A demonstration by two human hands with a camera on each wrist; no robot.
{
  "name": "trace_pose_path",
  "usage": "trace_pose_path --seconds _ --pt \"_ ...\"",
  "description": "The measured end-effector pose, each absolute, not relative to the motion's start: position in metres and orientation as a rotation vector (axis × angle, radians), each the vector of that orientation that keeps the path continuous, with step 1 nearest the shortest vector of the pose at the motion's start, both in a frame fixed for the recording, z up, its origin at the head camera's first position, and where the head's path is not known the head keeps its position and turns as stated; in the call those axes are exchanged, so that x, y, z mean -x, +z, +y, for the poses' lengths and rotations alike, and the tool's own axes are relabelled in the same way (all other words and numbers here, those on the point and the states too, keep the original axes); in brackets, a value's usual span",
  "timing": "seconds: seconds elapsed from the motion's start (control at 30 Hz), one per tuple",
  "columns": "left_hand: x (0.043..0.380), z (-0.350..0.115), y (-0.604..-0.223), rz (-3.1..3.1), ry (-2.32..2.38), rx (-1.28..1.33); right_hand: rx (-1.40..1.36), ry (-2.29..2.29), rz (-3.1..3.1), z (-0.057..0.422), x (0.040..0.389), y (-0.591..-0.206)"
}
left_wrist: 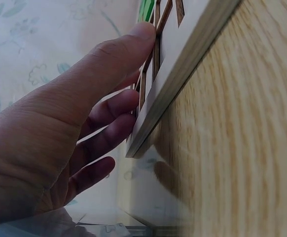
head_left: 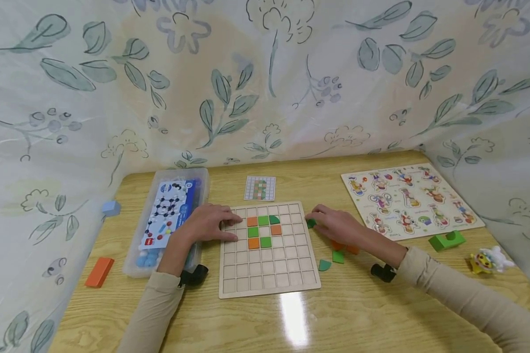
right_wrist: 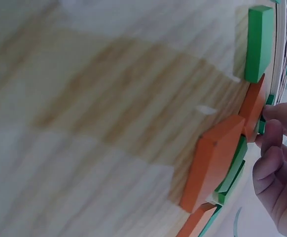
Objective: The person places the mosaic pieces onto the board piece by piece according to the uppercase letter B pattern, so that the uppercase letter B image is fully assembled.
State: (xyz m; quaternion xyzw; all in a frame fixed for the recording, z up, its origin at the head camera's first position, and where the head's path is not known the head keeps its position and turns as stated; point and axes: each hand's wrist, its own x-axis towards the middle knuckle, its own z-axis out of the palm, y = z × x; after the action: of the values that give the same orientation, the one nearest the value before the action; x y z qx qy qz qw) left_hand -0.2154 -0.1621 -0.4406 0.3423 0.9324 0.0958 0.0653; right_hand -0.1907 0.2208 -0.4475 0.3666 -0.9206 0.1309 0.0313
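Observation:
A wooden grid board (head_left: 269,283) lies in the middle of the table. Orange and green tiles, with one dark green quarter-round tile (head_left: 274,219), sit in its upper cells. My left hand (head_left: 207,223) rests at the board's left edge, thumb and fingertips on the rim and outer cells, as the left wrist view (left_wrist: 59,108) of that hand also shows. Just off the right edge, my right hand (head_left: 339,226) pinches a dark green tile (head_left: 311,223) at its fingertips. Below that hand lie a green square tile (head_left: 338,257), a quarter-round tile (head_left: 324,265) and orange tiles (right_wrist: 212,158).
Behind the board lies a pattern card (head_left: 259,188). A clear plastic box (head_left: 163,220) stands at left near an orange block (head_left: 99,272) and a blue block (head_left: 111,208). To the right are a picture puzzle board (head_left: 410,201), a green block (head_left: 447,240) and a small toy (head_left: 490,260).

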Motion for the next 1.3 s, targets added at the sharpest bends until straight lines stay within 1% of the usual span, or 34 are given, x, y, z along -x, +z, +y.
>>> trace_pose_path --seconds 0.2,0.53,0.83,1.0,1.3 --pt "0.217 -0.162 -0.441 2.822 0.284 -1.027 -1.157 0.389 -2.79 0.219 0.192 -0.445" --pt "0.218 -0.161 -0.439 2.815 0.281 -1.037 -1.127 0.387 -2.855 0.218 0.193 -0.442" --pt "0.217 -0.162 -0.441 2.814 0.273 -1.032 -0.997 0.388 -2.975 0.216 0.191 -0.442" --pt "0.215 -0.162 -0.442 2.813 0.272 -1.031 -0.988 0.364 -2.996 0.217 0.191 -0.444" --pt "0.216 -0.162 -0.442 2.812 0.27 -1.024 -0.989 0.503 -2.975 0.219 0.193 -0.436"
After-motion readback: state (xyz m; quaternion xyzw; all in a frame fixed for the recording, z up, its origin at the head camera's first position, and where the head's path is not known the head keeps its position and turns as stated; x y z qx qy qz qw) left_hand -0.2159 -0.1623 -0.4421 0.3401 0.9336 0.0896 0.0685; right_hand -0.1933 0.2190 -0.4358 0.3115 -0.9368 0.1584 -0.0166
